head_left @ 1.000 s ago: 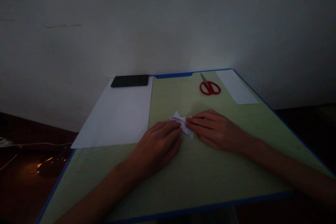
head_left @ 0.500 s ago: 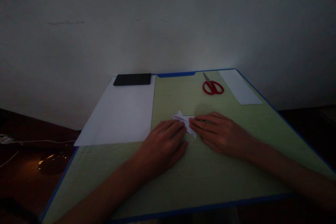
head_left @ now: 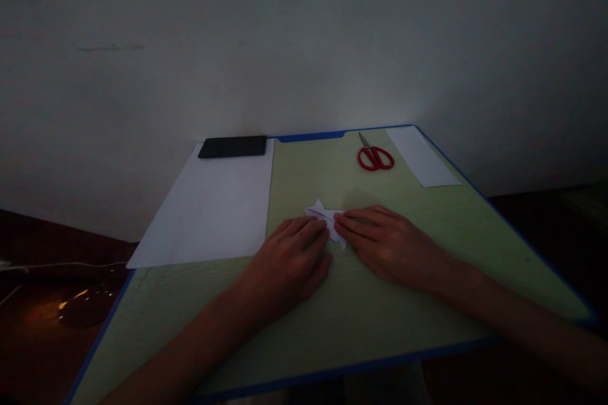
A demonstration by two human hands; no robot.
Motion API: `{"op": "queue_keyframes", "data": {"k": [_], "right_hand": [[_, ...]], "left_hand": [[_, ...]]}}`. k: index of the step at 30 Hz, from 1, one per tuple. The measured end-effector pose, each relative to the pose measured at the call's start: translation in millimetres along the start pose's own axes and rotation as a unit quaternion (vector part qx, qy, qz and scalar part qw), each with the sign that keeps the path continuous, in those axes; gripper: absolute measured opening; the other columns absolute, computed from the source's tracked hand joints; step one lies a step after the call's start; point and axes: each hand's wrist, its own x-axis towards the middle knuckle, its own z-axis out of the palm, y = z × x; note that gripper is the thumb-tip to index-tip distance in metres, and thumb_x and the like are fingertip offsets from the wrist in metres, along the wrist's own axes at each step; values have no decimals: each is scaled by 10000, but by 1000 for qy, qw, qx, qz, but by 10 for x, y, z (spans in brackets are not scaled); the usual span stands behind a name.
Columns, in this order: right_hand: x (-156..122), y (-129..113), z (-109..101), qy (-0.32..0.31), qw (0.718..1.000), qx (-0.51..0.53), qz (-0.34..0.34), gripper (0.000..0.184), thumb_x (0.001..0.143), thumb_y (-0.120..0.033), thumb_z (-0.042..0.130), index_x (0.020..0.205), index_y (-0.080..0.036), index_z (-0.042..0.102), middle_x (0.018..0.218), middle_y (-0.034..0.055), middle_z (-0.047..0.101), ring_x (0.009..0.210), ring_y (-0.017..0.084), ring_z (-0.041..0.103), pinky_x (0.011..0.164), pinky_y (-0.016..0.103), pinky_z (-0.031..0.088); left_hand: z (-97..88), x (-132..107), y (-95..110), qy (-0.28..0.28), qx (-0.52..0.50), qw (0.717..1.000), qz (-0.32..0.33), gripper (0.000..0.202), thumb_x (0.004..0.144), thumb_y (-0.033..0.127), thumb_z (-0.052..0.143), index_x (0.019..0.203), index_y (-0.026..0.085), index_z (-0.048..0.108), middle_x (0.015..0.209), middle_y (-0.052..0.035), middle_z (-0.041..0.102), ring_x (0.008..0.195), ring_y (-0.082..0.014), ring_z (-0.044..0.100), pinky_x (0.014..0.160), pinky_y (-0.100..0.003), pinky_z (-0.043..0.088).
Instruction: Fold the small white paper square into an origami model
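A small piece of folded white paper (head_left: 325, 210) with pointed corners lies flat on the green tabletop, between my two hands. My left hand (head_left: 292, 259) rests at its left and near side, fingers bent and their tips pressing on it. From the right, my right hand (head_left: 387, 240) has its fingers close together, with the tips holding down the paper's right part. Both thumbs are partly or wholly hidden, and the fingers cover some of the paper.
Left on the table (head_left: 332, 329) lies a large white sheet (head_left: 218, 202), with a black phone-like slab (head_left: 232, 147) on its far end. Red-handled scissors (head_left: 375, 157) lie beyond my right hand, beside a white paper strip (head_left: 424, 157). The wall stands behind; a white cable (head_left: 71, 264) runs at left.
The whole view has shifted slightly, so everything sits a little farther left. My hands stay on the folded paper, with hardly any movement against it.
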Motion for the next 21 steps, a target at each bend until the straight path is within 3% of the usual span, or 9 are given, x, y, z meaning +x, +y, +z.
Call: {"op": "queue_keyframes", "data": {"k": [4, 11, 14, 18, 21], "right_hand": [[23, -119, -44, -15, 999, -8, 28, 398, 900, -144, 572, 1280, -64, 659, 1329, 194, 657, 1199, 301, 651, 982, 471, 561], [25, -230, -31, -13, 998, -20, 62, 377, 909, -137, 566, 1269, -88, 669, 1339, 182, 653, 1223, 311, 625, 995, 483, 560], [27, -231, -13, -16, 998, -22, 60, 371, 911, -133, 568, 1264, -79, 670, 1338, 182, 653, 1230, 316, 612, 1009, 474, 549], [30, -220, -9, -18, 998, -24, 54, 383, 911, -128, 556, 1271, -42, 657, 1316, 197, 662, 1213, 323, 617, 991, 473, 553], [27, -217, -11, -17, 998, -29, 52, 392, 919, -136, 549, 1286, -35, 645, 1321, 196, 659, 1214, 322, 613, 983, 475, 553]], "left_hand": [[3, 1, 7, 3, -8, 1000, -1, 300, 944, 208, 556, 1224, 128, 625, 1211, -155, 664, 1156, -279, 616, 981, -480, 552], [-6, 5, -55, 28, -50, 998, -13, 274, 955, 195, 545, 1211, 151, 631, 1182, -129, 664, 1118, -253, 608, 970, -459, 546], [-8, 6, -94, 41, -22, 998, -36, 351, 966, 200, 528, 1309, 144, 582, 1251, -147, 627, 1137, -272, 570, 966, -479, 530], [3, 43, -86, -2, 59, 998, -38, 444, 987, 323, 522, 1394, 144, 524, 1370, -171, 564, 1211, -338, 511, 976, -556, 472], [8, 75, -74, -38, 76, 996, -22, 461, 1009, 386, 478, 1397, 139, 517, 1369, -163, 572, 1224, -336, 502, 996, -548, 440]]}}
